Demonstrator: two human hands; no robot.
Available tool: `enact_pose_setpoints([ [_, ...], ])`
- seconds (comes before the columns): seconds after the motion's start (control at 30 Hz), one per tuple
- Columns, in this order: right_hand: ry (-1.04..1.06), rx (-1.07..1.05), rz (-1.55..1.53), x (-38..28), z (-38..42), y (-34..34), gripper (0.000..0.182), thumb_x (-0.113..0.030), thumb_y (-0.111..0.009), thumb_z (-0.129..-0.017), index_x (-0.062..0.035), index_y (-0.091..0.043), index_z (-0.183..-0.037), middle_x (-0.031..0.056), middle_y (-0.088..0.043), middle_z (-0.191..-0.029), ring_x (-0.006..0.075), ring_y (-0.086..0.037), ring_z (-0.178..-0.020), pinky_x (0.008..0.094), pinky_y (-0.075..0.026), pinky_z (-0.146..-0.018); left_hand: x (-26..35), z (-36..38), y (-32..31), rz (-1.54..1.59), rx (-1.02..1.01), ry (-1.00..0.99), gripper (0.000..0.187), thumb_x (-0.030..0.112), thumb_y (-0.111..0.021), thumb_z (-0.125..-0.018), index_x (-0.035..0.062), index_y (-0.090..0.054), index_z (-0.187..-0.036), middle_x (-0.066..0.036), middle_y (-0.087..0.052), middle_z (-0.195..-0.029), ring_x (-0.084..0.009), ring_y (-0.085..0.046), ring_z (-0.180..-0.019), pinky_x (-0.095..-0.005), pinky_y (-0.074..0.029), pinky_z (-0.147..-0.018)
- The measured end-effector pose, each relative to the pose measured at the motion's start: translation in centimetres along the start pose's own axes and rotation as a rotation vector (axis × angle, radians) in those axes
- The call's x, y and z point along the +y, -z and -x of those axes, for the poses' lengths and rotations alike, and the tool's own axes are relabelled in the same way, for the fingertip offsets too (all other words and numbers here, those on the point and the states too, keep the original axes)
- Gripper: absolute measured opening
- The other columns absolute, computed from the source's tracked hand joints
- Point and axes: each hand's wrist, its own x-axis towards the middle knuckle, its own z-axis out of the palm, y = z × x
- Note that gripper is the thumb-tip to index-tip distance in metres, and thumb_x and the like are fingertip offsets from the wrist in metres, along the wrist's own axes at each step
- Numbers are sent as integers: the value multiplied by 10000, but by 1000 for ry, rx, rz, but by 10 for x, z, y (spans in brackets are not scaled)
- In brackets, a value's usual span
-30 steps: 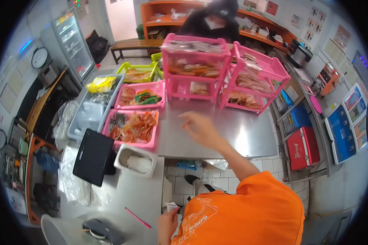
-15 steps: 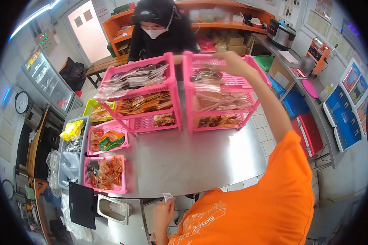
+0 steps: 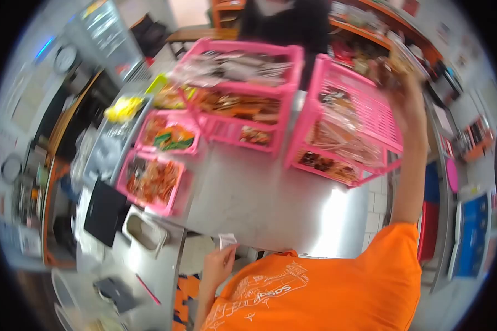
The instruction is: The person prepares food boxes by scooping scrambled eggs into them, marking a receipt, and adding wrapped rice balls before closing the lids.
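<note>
My right hand (image 3: 407, 94) is raised above the right end of the right-hand pink shelf rack (image 3: 345, 110). Its fingers appear closed on a clear packet of brownish food (image 3: 389, 66), though the picture is blurred there. Low by my orange shirt, my left hand (image 3: 218, 266) pinches a small white paper slip (image 3: 226, 240) at the near edge of the steel table (image 3: 270, 204). A second pink shelf rack (image 3: 243, 74), stacked with packets, stands to the left of the first.
Two pink baskets (image 3: 170, 131) (image 3: 153, 182) of packets, a grey tray (image 3: 102, 151), a black flat case (image 3: 102, 212) and a steel tub (image 3: 143, 234) line the table's left side. A pink pen (image 3: 147, 288) lies near. A person in dark clothes (image 3: 284, 22) stands behind the racks.
My right hand has come off the right rack's top shelf and lifted to the right, now with a packet. The camera swung and blurred. The left hand still holds its slip.
</note>
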Motion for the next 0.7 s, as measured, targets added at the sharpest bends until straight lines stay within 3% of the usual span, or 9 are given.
enact_pose_setpoints([
  [0.07, -161, -68, -259, 13, 17, 9, 238, -145, -470, -958, 41, -595, -1036, 143, -581, -1178, 241, -574, -1115, 318, -520, -765, 5, 0, 4, 24, 99, 13, 204, 99, -641, -834, 95, -689, -1032, -136, -614, -704, -289, -576, -596, -370, -465, -552],
  [0.13, -88, 21, -175, 28, 60, -55, 208, -182, -535, -940, -2, -591, -1027, 119, -589, -1103, 219, -603, -1008, 288, -497, -731, 15, 4, 16, 120, 292, 10, 251, 132, -681, -816, 106, -680, -1065, -125, -640, -794, -273, -614, -682, -348, -489, -591],
  [0.2, -168, -288, 290, 62, 105, -102, 217, -224, -592, -917, -43, -578, -1036, 74, -570, -970, 165, -585, -886, 248, -458, -701, 37, 12, 37, 229, 462, 41, 351, 181, -738, -778, 103, -662, -1111, -118, -659, -915, -248, -637, -785, -324, -496, -642],
  [0.27, 2, -622, 613, 100, 167, -170, 215, -256, -602, -914, -66, -564, -1006, 21, -521, -848, 104, -537, -781, 214, -420, -662, 51, 31, 49, 367, 621, 85, 434, 208, -779, -743, 84, -646, -1137, -107, -659, -953, -220, -638, -846, -293, -487, -674],
  [0.3, -55, -757, 398, 123, 203, -205, 171, -202, -626, -899, -76, -539, -973, -13, -500, -793, 80, -520, -750, 208, -408, -641, 53, 44, 53, 435, 723, 72, 454, 210, -791, -733, 77, -641, -1140, -98, -651, -938, -205, -634, -858, -275, -483, -689],
  [0.33, -524, -735, 263, 128, 248, -241, 164, -104, -641, -880, -68, -528, -994, -20, -517, -789, 68, -521, -731, 199, -404, -627, 51, 62, 55, 394, 830, 145, 454, 210, -791, -733, 77, -641, -1140, -98, -651, -938, -205, -634, -858, -275, -483, -689],
  [0.4, -659, -944, -46, 162, 324, -282, 213, -22, -636, -868, -50, -524, -1047, -6, -567, -825, 55, -531, -731, 184, -400, -598, 43, 105, 62, 427, 941, 321, 404, 196, -780, -754, 55, -644, -1107, -88, -637, -915, -161, -617, -852, -254, -481, -689],
  [0.57, -933, -1334, 26, 151, 476, -381, 259, 9, -623, -856, -23, -522, -1092, 30, -627, -909, 56, -559, -736, 191, -418, -542, -15, 288, 56, 532, 1384, 558, 345, 206, -757, -793, 35, -631, -1065, -95, -626, -927, -142, -609, -844, -244, -487, -715],
  [0.7, -987, -1617, -13, 142, 617, -442, 252, -34, -616, -869, -40, -538, -1108, 48, -628, -945, 75, -584, -783, 200, -466, -603, -1, 401, 67, -41, 1487, 745, 393, 201, -764, -781, 44, -615, -1109, -106, -654, -917, -160, -633, -834, -273, -503, -707],
])
